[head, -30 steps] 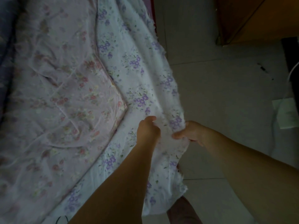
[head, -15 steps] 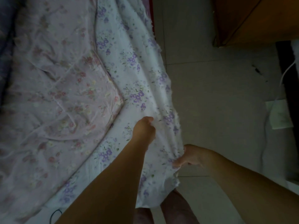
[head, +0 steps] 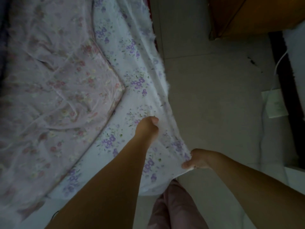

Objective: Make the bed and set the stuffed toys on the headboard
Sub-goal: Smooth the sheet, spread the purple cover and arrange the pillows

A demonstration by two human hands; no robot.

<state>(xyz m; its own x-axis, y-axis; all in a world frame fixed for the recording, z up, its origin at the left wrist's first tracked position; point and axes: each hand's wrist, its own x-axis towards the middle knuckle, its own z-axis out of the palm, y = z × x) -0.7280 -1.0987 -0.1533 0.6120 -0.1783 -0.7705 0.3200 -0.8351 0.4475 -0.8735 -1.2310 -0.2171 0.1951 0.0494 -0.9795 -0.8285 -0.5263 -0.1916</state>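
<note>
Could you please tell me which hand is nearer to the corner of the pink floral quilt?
The left hand is nearer: it grips the purple-flowered sheet just below and right of the pink floral quilt corner. The right hand pinches the sheet's edge farther away, toward the floor.

Both forearms are bare, no sleeves showing; the left hand (head: 147,125) and right hand (head: 198,159) wear nothing; dusty-pink trousers (head: 175,207) cover the legs.

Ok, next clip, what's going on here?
A person is making a bed. Both hands hold the white sheet with purple flowers along its fringed edge over the tiled floor: the left hand bunches it further up, the right hand pinches it nearer the corner. A pink floral quilt lies crumpled on top. No stuffed toys are in view.
</note>
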